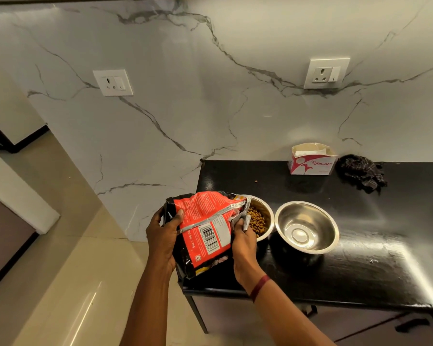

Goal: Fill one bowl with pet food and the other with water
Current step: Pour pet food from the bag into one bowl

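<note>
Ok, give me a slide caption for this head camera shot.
Left hand and right hand hold the pet food bag over the bowl of kibble; second bowl without food.

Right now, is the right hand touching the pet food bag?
Touching. The head view shows the right hand pinching the pet food bag at its open silver mouth, just over the kibble bowl.

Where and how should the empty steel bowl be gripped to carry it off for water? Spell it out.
Pinch the rim of the empty bowl on its right side, thumb inside, coming from above right: it stands upright and open, that side is free, while the food bowl crowds its left.
</note>
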